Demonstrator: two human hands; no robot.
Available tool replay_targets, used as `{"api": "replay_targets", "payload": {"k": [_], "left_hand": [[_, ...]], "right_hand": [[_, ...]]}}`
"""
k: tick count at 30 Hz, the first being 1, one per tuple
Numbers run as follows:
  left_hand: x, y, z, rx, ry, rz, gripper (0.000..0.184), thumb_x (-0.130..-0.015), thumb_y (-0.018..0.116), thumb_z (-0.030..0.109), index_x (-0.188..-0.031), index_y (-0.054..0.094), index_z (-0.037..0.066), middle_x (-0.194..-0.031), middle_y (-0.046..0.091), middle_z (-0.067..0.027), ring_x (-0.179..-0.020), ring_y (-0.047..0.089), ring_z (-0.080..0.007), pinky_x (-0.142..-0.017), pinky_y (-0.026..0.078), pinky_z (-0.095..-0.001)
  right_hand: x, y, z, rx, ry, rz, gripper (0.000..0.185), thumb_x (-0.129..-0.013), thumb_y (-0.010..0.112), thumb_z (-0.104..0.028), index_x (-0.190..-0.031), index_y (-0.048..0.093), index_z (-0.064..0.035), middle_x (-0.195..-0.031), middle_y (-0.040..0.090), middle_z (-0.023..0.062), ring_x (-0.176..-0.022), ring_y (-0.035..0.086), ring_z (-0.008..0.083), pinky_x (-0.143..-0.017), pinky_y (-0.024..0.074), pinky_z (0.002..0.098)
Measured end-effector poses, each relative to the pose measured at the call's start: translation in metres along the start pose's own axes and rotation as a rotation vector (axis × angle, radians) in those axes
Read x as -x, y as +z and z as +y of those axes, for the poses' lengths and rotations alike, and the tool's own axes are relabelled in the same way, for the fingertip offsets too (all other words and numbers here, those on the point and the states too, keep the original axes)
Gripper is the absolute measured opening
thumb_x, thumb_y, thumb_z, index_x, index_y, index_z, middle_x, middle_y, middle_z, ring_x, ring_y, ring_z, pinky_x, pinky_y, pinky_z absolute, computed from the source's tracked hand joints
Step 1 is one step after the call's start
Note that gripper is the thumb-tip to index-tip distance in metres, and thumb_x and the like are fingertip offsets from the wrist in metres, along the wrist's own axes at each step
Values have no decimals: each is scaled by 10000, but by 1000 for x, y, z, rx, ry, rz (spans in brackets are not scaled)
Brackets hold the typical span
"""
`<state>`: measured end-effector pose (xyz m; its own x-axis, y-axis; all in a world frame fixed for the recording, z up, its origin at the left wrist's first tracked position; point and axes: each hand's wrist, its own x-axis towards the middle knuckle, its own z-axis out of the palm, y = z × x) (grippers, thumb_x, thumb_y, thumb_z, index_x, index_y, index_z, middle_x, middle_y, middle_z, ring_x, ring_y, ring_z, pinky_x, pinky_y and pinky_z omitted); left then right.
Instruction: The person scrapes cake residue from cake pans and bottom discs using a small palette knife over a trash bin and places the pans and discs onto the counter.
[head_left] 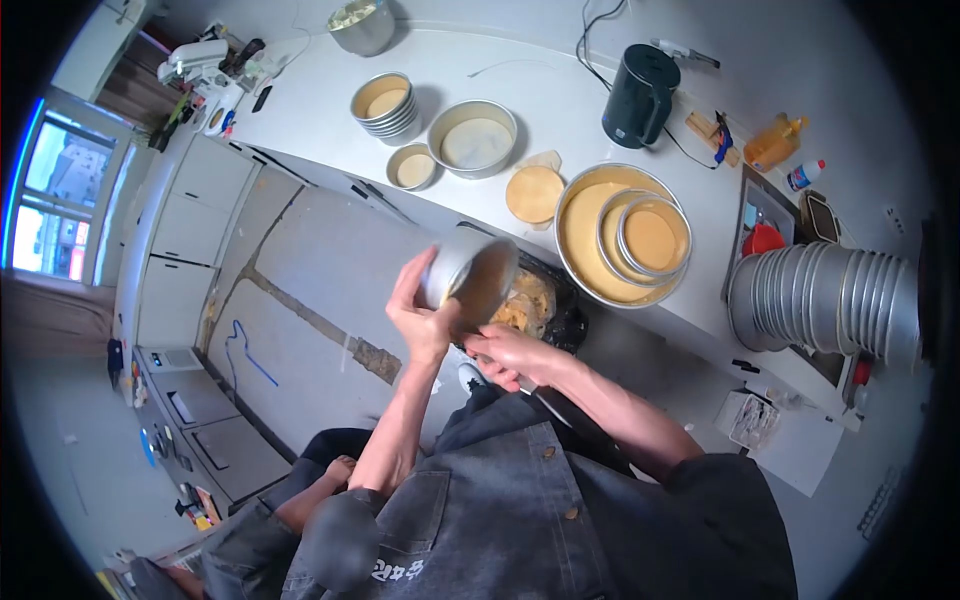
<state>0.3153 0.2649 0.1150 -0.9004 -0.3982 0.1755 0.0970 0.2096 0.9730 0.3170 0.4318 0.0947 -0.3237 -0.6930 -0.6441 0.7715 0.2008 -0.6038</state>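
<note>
My left hand [415,312] grips the side of a round metal cake tin [455,262], which is tipped so its mouth faces right and down. Close to the tin's lower rim, my right hand [515,352] is closed around a thin long tool; its kind is hard to make out, and the fingers hide much of it. Below the tin stands a bin lined with a black bag [570,325]. In the bin lie yellowish cake scraps [530,303] and clear plastic, partly covered by the tin and my hands.
On the white counter [540,75] stand a large tin with smaller cake-filled tins [577,250], a cake round [534,194], a wide tin [472,140], stacked tins [387,108] and a dark kettle [640,95]. Many tins [830,298] are racked by the sink. Another person's arm [312,497] shows lower left.
</note>
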Motion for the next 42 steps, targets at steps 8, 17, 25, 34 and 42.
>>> {"api": "replay_targets", "payload": {"k": [8,17,25,34,42], "left_hand": [[18,-8,1,70,-6,-64,835,-658,704,13,-1470,511,-10,-1414,538,-184,-1295,551,-304,-1139,389,-401],[-29,-1,21,-519,25,-307,753,-644,774,146,-1375,625,44,-1159,678,-207,-1022,674,-352,-938,522,-383],[-9,8,-7,-30,-69,-40,728,-597,640,-16,-1325,658,-18,-1185,662,-132,-1094,632,-238,-1014,470,-334],[6,-9,19,-105,-65,-123,809,-654,651,-23,-1455,556,45,-1332,611,-125,-1229,586,-248,-1091,429,-363],[-34,-20,13,-10,-269,-6,753,-631,563,-17,-1382,610,-59,-1103,713,-163,-866,621,-182,-791,498,-272]], "right_hand": [[-18,-32,7,454,-328,539,265,-1033,505,-163,-1237,509,6,-640,568,105,-473,578,252,-400,441,379],[-29,-62,0,1304,-716,870,228,-1039,528,-181,-1020,523,45,-655,664,248,-576,660,463,-525,535,539],[-30,-20,13,-68,-29,-143,296,-1014,503,-245,-1095,572,31,-685,605,111,-399,507,191,-367,415,360],[-24,-41,12,442,-350,602,345,-1039,519,-248,-1245,527,29,-731,639,232,-464,597,301,-419,438,425],[-1,-66,-14,1163,-609,750,257,-1037,556,-261,-1035,556,-4,-633,628,258,-656,678,459,-534,509,543]]}}
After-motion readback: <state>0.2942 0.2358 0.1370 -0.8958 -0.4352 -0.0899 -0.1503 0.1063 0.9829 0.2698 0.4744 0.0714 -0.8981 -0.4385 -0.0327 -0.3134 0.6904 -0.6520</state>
